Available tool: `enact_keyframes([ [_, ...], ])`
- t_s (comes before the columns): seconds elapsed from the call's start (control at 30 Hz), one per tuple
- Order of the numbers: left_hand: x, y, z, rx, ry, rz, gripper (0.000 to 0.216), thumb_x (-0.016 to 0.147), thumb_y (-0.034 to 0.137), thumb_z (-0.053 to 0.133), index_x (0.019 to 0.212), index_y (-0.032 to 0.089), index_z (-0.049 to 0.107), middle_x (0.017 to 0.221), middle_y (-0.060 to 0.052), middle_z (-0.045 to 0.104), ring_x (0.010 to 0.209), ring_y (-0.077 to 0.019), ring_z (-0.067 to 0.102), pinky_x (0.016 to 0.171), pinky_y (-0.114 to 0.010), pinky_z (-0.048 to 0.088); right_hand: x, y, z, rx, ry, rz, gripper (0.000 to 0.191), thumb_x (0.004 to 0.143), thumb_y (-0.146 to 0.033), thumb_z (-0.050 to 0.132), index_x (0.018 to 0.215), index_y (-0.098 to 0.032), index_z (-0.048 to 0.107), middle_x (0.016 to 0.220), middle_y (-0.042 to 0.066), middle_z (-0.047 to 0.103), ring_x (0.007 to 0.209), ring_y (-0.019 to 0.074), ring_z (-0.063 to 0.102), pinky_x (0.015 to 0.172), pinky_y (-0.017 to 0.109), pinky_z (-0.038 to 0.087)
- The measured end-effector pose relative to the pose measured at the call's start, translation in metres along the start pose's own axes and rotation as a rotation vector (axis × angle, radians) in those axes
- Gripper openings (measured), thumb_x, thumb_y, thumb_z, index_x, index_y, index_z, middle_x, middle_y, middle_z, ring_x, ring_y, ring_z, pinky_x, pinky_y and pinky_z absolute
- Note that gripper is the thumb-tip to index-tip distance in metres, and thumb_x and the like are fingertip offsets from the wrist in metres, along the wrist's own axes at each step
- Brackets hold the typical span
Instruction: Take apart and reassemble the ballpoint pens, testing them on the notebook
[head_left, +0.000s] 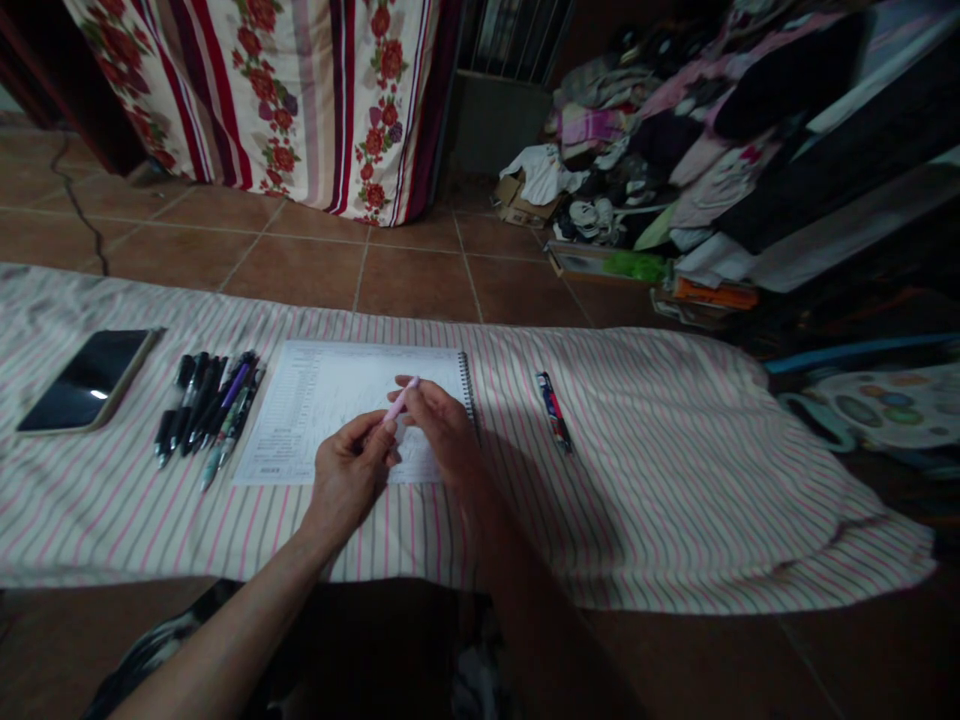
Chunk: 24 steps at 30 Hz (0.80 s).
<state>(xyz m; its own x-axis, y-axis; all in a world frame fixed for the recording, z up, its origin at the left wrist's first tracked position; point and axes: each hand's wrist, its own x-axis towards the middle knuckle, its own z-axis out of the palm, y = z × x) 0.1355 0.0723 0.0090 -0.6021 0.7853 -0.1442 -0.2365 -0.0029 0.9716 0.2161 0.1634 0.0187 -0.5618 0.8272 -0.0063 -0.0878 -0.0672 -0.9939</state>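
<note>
Both hands meet over a spiral notebook (330, 390) that lies open on a striped cloth (675, 480). A pink pen (400, 400) is pinched between them. My left hand (349, 475) grips its lower end with closed fingers. My right hand (442, 430) holds the upper part, fingers curled round it. The page under the hands carries printed lines and rows.
A row of several dark pens (206, 405) lies left of the notebook, and a phone (86, 380) further left. One red and blue pen (553, 410) lies right of it. A floral bedsheet (300, 100) hangs behind; piled clothes (675, 150) and boxes fill the right.
</note>
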Motion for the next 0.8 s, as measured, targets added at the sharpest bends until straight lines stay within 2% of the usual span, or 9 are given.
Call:
enact_keyframes([
  [0.07,0.000,0.000,-0.001,-0.005,-0.017,-0.019,0.035,0.070,0.040,0.070,0.093,0.014,0.068,0.050,0.004,0.054,0.044,-0.0078,0.047,0.042,-0.019,0.035,0.001,-0.003,-0.005,0.009,0.026,-0.023,0.040,0.081,-0.049,0.053,0.107,-0.021,0.065,0.096,0.006,0.070,0.086,0.0164,0.063,0.071,0.027,0.048],
  [0.17,-0.001,-0.002,-0.001,-0.013,-0.018,-0.040,0.037,0.068,0.040,0.071,0.093,0.013,0.067,0.050,0.003,0.056,0.044,-0.0079,0.048,0.042,-0.019,0.034,0.001,-0.005,-0.011,-0.010,0.055,-0.040,0.037,0.081,-0.048,0.053,0.104,-0.022,0.068,0.100,0.005,0.069,0.088,0.0167,0.061,0.072,0.027,0.047],
  [0.33,-0.001,-0.004,-0.001,-0.031,-0.020,-0.053,0.037,0.069,0.038,0.071,0.094,0.012,0.067,0.050,0.003,0.056,0.043,-0.0073,0.047,0.042,-0.019,0.035,0.000,-0.006,-0.014,-0.053,0.082,-0.038,0.030,0.079,-0.042,0.058,0.097,-0.021,0.071,0.088,0.001,0.068,0.077,0.0139,0.057,0.071,0.026,0.044],
  [0.57,-0.001,-0.005,-0.001,0.091,0.025,0.046,0.031,0.071,0.039,0.069,0.090,0.015,0.070,0.051,0.003,0.055,0.048,-0.0093,0.050,0.048,-0.022,0.042,-0.002,-0.009,-0.014,-0.076,0.129,-0.040,0.028,0.075,-0.043,0.061,0.090,-0.022,0.072,0.087,0.001,0.070,0.082,0.0164,0.059,0.076,0.028,0.044],
  [0.8,-0.002,-0.009,0.000,0.119,0.083,0.130,0.028,0.069,0.041,0.070,0.083,0.017,0.071,0.056,0.002,0.054,0.049,-0.0105,0.049,0.046,-0.023,0.041,0.002,-0.005,-0.013,-0.114,0.169,-0.094,0.026,0.073,-0.044,0.063,0.080,-0.020,0.070,0.082,0.002,0.069,0.080,0.0173,0.060,0.075,0.029,0.045],
])
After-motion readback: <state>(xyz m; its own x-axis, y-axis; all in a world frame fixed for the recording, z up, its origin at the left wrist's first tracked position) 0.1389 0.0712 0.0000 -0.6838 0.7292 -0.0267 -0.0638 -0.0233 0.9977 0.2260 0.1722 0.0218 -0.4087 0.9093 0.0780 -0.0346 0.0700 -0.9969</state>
